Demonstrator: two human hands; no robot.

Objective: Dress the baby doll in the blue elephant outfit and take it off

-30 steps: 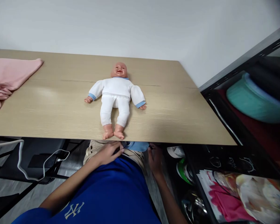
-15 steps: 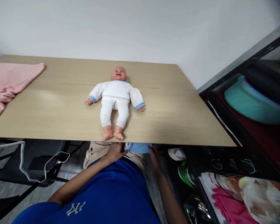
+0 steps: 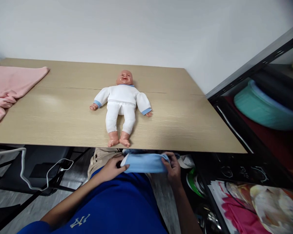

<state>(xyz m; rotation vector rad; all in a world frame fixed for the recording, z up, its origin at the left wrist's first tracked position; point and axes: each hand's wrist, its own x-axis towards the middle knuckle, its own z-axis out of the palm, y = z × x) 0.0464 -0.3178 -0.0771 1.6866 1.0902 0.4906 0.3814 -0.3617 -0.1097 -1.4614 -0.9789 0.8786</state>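
Observation:
A baby doll (image 3: 122, 104) in a white suit with blue cuffs lies on its back on the wooden table (image 3: 63, 113), feet toward me near the front edge. Just below that edge, over my lap, I hold a light blue cloth (image 3: 144, 162) stretched between both hands. My left hand (image 3: 111, 169) pinches its left end. My right hand (image 3: 172, 167) grips its right end. Part of the cloth is hidden under the table edge.
A pink cloth (image 3: 7, 87) lies at the table's far left. A black shelf unit (image 3: 258, 107) stands on the right with a teal basin (image 3: 263, 107) and clutter below. A white cable (image 3: 24, 165) hangs over black furniture under the table on the left.
Both hands were down at my lap under the table edge; they have now drawn the blue cloth up and spread it between them. The doll has not moved.

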